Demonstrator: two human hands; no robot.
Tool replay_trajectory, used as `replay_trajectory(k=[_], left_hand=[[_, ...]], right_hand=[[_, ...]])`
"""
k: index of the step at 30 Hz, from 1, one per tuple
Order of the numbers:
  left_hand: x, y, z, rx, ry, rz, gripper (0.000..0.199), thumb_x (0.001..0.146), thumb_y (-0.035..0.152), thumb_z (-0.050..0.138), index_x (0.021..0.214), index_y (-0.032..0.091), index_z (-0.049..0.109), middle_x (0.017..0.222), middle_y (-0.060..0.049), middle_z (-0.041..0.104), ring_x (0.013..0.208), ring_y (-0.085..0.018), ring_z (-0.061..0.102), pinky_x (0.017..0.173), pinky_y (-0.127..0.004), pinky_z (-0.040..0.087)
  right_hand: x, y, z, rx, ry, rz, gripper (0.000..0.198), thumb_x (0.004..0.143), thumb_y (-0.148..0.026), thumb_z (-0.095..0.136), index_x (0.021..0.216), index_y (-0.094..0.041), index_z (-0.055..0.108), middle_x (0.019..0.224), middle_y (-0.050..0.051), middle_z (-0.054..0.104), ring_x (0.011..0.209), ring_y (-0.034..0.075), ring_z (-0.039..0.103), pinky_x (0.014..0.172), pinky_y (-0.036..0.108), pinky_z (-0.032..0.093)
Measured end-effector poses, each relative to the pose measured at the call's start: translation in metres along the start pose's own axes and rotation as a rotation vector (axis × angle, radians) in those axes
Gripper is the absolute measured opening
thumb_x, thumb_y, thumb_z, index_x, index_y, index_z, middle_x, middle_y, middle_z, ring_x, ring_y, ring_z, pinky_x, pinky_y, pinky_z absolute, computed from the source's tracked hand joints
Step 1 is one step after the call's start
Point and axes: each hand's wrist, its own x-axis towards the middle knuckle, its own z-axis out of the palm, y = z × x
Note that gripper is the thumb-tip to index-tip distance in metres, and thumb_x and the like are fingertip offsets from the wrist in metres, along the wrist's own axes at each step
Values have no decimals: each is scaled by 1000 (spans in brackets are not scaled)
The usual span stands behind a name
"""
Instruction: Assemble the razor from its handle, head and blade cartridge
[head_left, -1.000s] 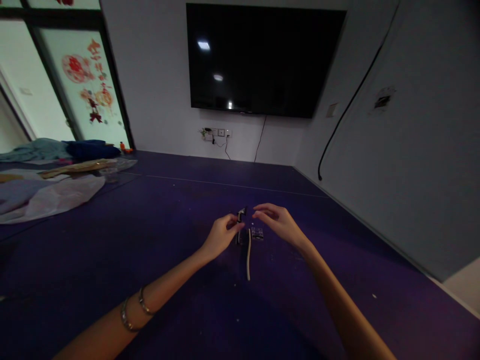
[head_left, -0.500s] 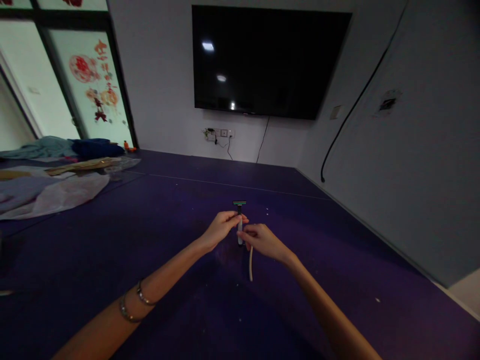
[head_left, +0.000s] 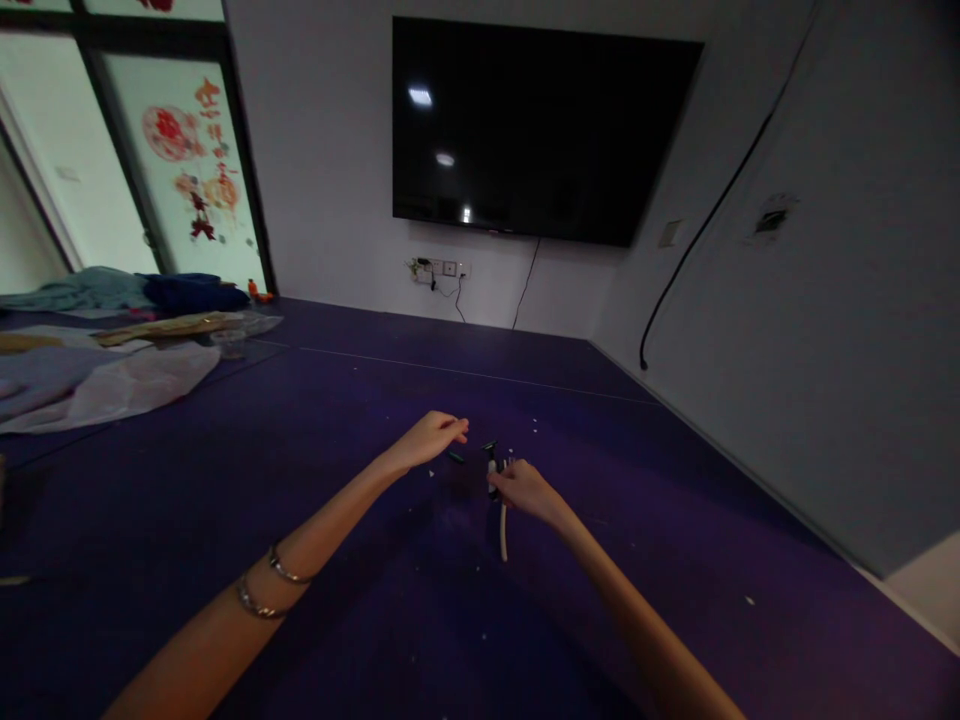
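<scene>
A razor with a pale handle [head_left: 492, 482] and a dark head is gripped by my right hand [head_left: 529, 490]. Its head now tilts, seen partly edge-on. Below that hand a thin cream-coloured strip [head_left: 503, 535] extends toward me; its upper end is hidden at the fingers, and I cannot tell if it is held. My left hand [head_left: 433, 437] is apart from the razor, to its left, fingers curled together; what they hold, if anything, is hidden. Just under those fingertips is a small dark green piece [head_left: 456, 456], seemingly on the purple surface [head_left: 360, 600].
Small white bits [head_left: 535, 425] are scattered over the surface. At the left lie plastic sheeting [head_left: 142, 385] and folded cloths [head_left: 191, 293]. A black cable [head_left: 705, 225] hangs along the right wall, and a television [head_left: 540, 130] is mounted ahead.
My left hand has let go of the razor and drawn away slightly left. The razor has tilted in my right hand. The small dark green piece now shows.
</scene>
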Motion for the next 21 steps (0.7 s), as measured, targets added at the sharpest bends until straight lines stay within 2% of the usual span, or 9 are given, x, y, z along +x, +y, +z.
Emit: replay_trajectory(k=[5, 9, 13, 21], left_hand=[[1, 0, -1, 38, -8, 14, 30, 78, 34, 47, 70, 16, 69, 82, -8, 71, 81, -21, 63, 76, -30, 42], [3, -5, 0, 41, -17, 16, 28, 76, 34, 49, 71, 16, 70, 77, -7, 71, 73, -20, 62, 69, -28, 42], [3, -6, -1, 30, -23, 24, 30, 77, 37, 48, 74, 16, 69, 77, -6, 71, 73, -19, 62, 69, -28, 41], [5, -11, 0, 89, -17, 27, 31, 78, 36, 47, 76, 15, 69, 78, -7, 71, 74, -20, 63, 68, -28, 42]], right_hand=[[1, 0, 9, -21, -83, 79, 34, 76, -23, 45, 42, -16, 48, 38, -2, 44, 38, 8, 44, 41, 18, 33], [1, -2, 12, -29, -169, 131, 31, 74, -24, 46, 45, -16, 52, 35, -3, 44, 31, 8, 40, 37, 20, 33], [7, -1, 13, -79, -266, 177, 30, 73, -24, 47, 44, -16, 52, 34, -2, 45, 27, 9, 38, 34, 21, 34], [9, 0, 8, -69, -212, 74, 35, 74, -24, 49, 40, -17, 51, 34, -2, 43, 28, 8, 37, 33, 20, 32]])
